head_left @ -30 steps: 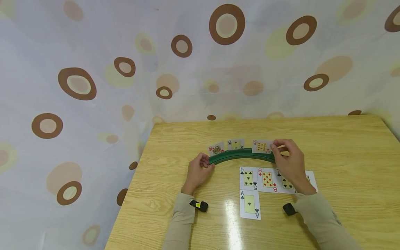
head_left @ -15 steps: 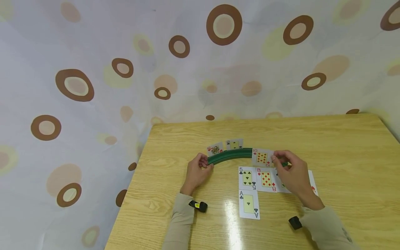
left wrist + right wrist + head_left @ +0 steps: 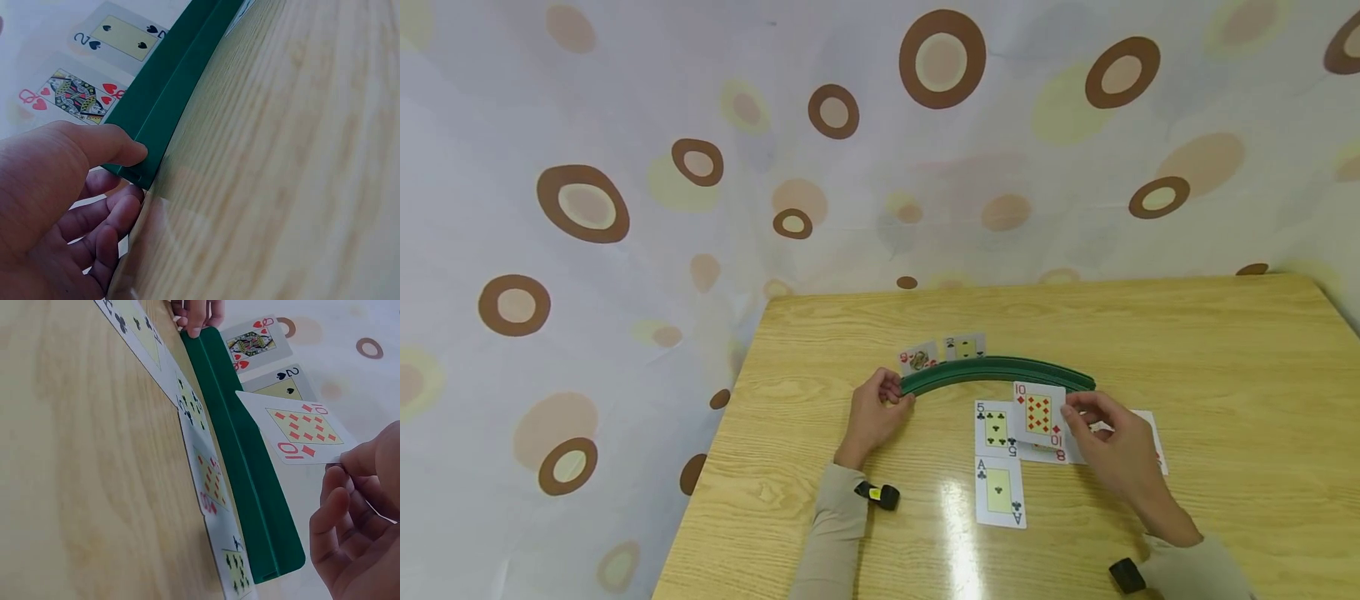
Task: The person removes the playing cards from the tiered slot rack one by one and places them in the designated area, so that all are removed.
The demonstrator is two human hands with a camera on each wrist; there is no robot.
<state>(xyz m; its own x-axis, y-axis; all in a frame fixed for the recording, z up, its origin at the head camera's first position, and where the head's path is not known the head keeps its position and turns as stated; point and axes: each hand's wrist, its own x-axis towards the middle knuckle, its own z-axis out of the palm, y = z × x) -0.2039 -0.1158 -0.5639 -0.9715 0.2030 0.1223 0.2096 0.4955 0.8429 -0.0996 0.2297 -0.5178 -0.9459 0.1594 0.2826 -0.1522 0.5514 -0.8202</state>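
I hold the ten of diamonds (image 3: 1039, 414) up in the air, face towards me, in front of the green holder (image 3: 1000, 367) and over a row of cards. In the head view it covers part of the five of clubs (image 3: 992, 429) and most of the eight of diamonds (image 3: 210, 481); the right wrist view shows it raised clear of both. My right hand (image 3: 1116, 446) pinches it by its right edge, thumb and fingertip closed on the card, the other fingers loosely bent.

My left hand (image 3: 872, 417) has the left end of the holder in a pinch, thumb pressed on its front face, fingers bent behind and below. The holder is a long curved strip, bowed away from me. Two cards stand in its left part: the queen of hearts (image 3: 917, 359) nearest my left hand, then the two of spades (image 3: 966, 346) just beside it.

On my side of the holder, the row lies face up on the wooden table (image 3: 1225, 375): the five, the eight, another clubs card (image 3: 236, 569) whose number I can't make out, and a card with a red heart (image 3: 1152, 433), partly hidden by my right hand. The ace of clubs (image 3: 999, 492) lies just below the five.

A small black device sits at each tan cuff. Behind the table hangs a pale sheet (image 3: 700, 83) with brown rings.
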